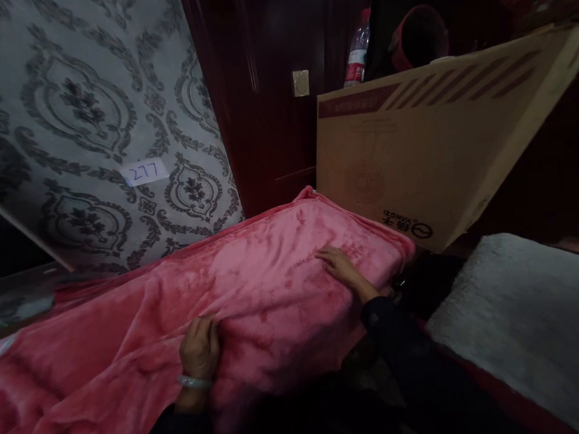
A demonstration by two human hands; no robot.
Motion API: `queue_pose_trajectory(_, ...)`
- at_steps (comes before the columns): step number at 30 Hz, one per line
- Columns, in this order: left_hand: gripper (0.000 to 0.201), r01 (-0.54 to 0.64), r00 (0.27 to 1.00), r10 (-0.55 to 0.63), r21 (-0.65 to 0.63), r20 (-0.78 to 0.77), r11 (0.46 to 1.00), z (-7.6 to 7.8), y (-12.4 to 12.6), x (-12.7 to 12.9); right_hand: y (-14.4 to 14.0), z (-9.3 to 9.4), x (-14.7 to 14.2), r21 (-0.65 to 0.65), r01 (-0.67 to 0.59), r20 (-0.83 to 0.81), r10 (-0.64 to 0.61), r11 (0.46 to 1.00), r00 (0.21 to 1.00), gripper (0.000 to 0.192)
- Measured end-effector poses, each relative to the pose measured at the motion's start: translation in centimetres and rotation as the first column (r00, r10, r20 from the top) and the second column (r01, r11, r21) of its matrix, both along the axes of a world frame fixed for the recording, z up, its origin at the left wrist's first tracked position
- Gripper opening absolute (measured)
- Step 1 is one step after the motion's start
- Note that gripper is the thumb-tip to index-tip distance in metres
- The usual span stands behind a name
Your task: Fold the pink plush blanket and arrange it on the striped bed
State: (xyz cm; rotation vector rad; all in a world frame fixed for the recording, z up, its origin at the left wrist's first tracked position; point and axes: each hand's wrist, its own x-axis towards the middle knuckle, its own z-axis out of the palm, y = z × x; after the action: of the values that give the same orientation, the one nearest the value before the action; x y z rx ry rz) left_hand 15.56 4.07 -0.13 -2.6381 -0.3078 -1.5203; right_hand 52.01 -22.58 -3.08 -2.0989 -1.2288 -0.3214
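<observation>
A pink plush blanket (255, 293) lies spread across the middle of the view, running from the lower left corner up to a folded far corner beside a large cardboard box (415, 160). All else is placed from this blanket.

The left hand (200, 350) rests on the blanket's near part, with a pale bangle (195, 382) around the wrist. Its fingers (209, 330) are curled and bunched together, gripping a fold of the pink fabric that ridges up just beside them. The right hand (341, 266) lies flat on the blanket nearer its far right corner, palm down, its fingers (325, 257) stretched out and slightly spread, pressing on the cloth rather than pinching it. Both arms wear dark sleeves (404, 342) that come in from below the blanket's near edge.

Behind the blanket's far corner the cardboard box leans tilted, its printed face turned toward the camera, its lower edge close to the pink fabric. Above the box stand a clear plastic bottle with a red label (357, 54) and a dark red round container (418, 36). Behind the blanket on the left rises a panel of grey damask wallpaper (85, 106) bearing a white tag marked 277 (144, 171). Between wallpaper and box is dark wooden panelling (264, 92) with a small pale switch plate (301, 83). To the right of the blanket lies a white fluffy cover (533, 318).
</observation>
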Motion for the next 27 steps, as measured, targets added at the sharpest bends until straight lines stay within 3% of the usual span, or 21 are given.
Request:
queue_pose_trajectory(4,0.021,-0.002,1.0,0.001,0.049,0.023,0.999,0.2,-0.1,0.0,0.2,0.1,-0.8,-0.063,0.007,-0.019,-0.008,0.998,1.0,0.03)
queue_pose_trajectory(10,0.025,-0.024,1.0,0.024,0.015,0.005,1.0,0.1,-0.2,0.0,0.9,0.5,-1.7,-0.052,0.143,-0.019,-0.144,0.988,0.989,0.019)
queue_pose_trajectory(15,0.03,-0.035,0.999,0.035,-0.03,-0.006,0.999,-0.3,0.0,0.1,1.3,1.7,-2.0,0.117,0.262,-0.017,-0.262,0.958,0.965,0.02)
queue_pose_trajectory(21,0.034,-0.046,0.996,0.034,-0.161,-0.079,0.986,-0.3,-0.6,0.0,0.9,4.6,-2.9,0.362,0.334,-0.054,-0.338,0.87,0.939,0.028)
queue_pose_trajectory(24,0.032,-0.04,0.996,0.024,-0.205,-0.081,0.978,-0.2,-1.1,-0.2,0.7,5.3,-4.0,0.414,0.377,-0.094,-0.373,0.829,0.923,0.03)
queue_pose_trajectory(27,0.03,-0.051,0.995,0.027,-0.246,-0.099,0.968,-0.2,-1.3,-0.3,0.0,5.2,-4.9,0.377,0.463,-0.155,-0.439,0.802,0.885,0.035)
